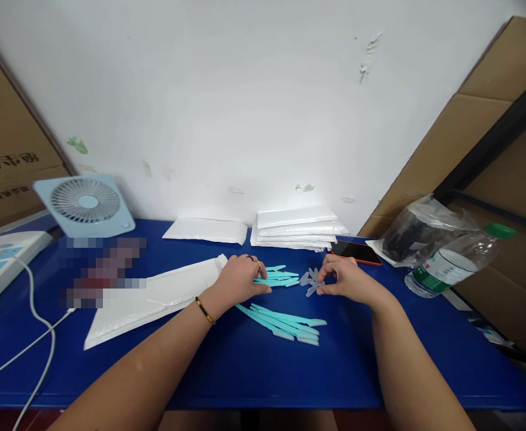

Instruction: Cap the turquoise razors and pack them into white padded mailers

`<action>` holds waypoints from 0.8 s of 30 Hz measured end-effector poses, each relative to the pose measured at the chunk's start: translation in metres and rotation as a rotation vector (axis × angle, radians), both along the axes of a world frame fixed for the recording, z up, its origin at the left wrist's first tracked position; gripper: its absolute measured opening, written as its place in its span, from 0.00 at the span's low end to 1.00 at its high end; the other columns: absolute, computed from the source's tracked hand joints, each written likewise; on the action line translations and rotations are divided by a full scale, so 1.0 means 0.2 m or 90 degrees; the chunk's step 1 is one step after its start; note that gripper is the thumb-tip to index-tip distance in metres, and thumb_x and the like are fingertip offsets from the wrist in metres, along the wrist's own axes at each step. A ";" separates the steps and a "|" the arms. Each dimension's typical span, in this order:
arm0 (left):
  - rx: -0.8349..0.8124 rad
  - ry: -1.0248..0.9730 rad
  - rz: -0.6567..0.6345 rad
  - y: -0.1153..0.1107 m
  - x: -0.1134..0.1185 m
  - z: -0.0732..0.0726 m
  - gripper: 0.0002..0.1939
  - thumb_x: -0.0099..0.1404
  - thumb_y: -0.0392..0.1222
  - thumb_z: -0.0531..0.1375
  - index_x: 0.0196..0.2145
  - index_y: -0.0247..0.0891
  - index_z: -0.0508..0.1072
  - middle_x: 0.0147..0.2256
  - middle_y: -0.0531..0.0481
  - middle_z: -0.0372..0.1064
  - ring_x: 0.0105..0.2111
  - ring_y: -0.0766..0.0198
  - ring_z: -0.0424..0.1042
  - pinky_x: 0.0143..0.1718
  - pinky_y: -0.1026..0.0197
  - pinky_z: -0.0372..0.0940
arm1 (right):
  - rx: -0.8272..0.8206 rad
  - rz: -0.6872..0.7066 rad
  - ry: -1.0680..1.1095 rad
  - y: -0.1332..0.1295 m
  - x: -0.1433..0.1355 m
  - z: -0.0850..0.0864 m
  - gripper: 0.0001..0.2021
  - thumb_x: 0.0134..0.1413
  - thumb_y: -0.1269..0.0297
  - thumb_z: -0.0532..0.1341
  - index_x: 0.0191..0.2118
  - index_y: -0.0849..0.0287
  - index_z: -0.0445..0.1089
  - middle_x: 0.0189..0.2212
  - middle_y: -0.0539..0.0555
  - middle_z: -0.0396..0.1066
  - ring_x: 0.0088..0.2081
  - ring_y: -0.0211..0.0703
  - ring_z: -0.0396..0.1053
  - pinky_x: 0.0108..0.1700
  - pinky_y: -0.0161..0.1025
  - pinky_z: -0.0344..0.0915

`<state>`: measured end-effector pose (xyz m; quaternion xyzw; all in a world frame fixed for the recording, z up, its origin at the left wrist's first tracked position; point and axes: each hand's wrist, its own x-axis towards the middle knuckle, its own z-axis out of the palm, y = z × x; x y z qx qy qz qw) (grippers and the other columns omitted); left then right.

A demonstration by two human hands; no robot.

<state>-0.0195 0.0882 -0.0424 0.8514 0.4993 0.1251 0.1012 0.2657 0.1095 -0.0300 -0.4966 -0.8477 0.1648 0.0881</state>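
Note:
My left hand [241,279], with a ring and a bracelet, is closed over a bunch of turquoise eyebrow razors [285,277]; their ends point right from under the fingers. My right hand [344,279] pinches at a small heap of clear plastic blade caps [310,280], just beyond the razor tips. Its fingertips touch a cap at the heap's right side. Closer to me, a second fan of turquoise razors [289,323] lies flat on the blue table [334,374]. A white padded envelope [155,296] lies partly beneath my left wrist.
White padded envelopes are stacked [296,227] by the wall, beside a single envelope [205,230]. A red-edged phone [356,252] and a green-capped bottle [451,269] are on the right. A blue fan [87,203], power strip [2,266] and white cable [32,299] occupy the left.

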 end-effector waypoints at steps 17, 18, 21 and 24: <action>0.023 0.046 0.001 0.00 0.01 -0.01 0.06 0.57 0.44 0.61 0.27 0.41 0.75 0.32 0.50 0.71 0.36 0.59 0.67 0.35 0.60 0.53 | -0.036 0.031 -0.040 -0.01 -0.04 -0.02 0.10 0.42 0.56 0.65 0.25 0.57 0.72 0.31 0.50 0.66 0.34 0.42 0.63 0.45 0.45 0.49; 0.030 0.040 0.016 0.00 0.00 0.00 0.07 0.56 0.46 0.61 0.29 0.41 0.75 0.33 0.50 0.71 0.37 0.59 0.66 0.35 0.60 0.53 | -0.015 0.007 -0.030 -0.01 -0.04 -0.02 0.10 0.42 0.55 0.65 0.25 0.57 0.72 0.31 0.50 0.66 0.34 0.42 0.63 0.45 0.45 0.49; -0.004 0.002 -0.042 -0.02 0.00 0.02 0.12 0.54 0.52 0.62 0.31 0.43 0.75 0.32 0.52 0.70 0.36 0.61 0.67 0.36 0.60 0.53 | -0.001 -0.009 -0.006 0.00 -0.04 -0.02 0.12 0.43 0.52 0.65 0.26 0.57 0.73 0.31 0.50 0.66 0.34 0.42 0.63 0.45 0.45 0.51; -0.101 0.000 -0.161 -0.06 0.03 0.01 0.11 0.53 0.53 0.62 0.29 0.45 0.76 0.27 0.55 0.70 0.31 0.65 0.67 0.38 0.61 0.54 | -0.042 0.023 0.003 -0.02 -0.06 -0.01 0.14 0.44 0.50 0.63 0.27 0.57 0.74 0.31 0.52 0.65 0.35 0.43 0.63 0.44 0.44 0.52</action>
